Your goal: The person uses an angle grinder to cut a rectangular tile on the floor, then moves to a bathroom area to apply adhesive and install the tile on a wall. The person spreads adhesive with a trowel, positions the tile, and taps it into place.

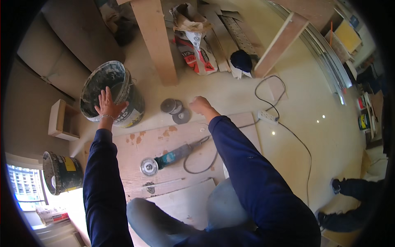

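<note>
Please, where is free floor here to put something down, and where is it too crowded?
Bare pale floor lies right of the white power strip, crossed only by a thin black cable. It is crowded between the left hand on the dirty grey bucket and the right hand, where grey grinding discs lie.

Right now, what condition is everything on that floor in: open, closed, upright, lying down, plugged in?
Left hand: open, fingers spread on the bucket's rim.
Right hand: closed in a fist near the discs.
Dirty bucket: upright, no lid.
Second bucket: tipped on its side.
Angle grinder: lying on the board, unheld.
Loose discs: flat on the floor.
Cement bag: torn open.
Power strip: cable attached.
</note>
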Demonstrator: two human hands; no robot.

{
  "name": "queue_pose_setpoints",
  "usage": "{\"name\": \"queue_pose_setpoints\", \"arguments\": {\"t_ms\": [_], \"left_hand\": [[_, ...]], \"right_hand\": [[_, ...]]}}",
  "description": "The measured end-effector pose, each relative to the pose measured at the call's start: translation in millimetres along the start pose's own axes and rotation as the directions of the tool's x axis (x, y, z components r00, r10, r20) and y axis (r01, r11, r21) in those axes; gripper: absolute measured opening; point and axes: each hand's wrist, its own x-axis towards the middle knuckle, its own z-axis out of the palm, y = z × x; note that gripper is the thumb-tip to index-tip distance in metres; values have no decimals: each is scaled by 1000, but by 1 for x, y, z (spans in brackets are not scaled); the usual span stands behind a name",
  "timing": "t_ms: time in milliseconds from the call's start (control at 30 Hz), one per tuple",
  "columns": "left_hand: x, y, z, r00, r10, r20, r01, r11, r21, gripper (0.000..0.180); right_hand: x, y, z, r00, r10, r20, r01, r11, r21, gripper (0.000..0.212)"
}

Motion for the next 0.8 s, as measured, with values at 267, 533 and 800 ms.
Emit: {"name": "queue_pose_setpoints", "arguments": {"t_ms": [267, 533, 800], "left_hand": [[7, 45, 14, 985, -110, 136, 92, 987, 135, 110], [16, 49, 6, 966, -64, 250, 54, 997, 46, 110], [10, 35, -6, 946, -117, 302, 107, 993, 50, 101]], "right_hand": [[141, -19, -40, 831, -247, -498, 420, 866, 272, 28], [300, -100, -122, 436, -641, -632, 656, 707, -264, 30], [331, -141, -123, 718, -680, -152, 546, 684, -484, 30]]}}
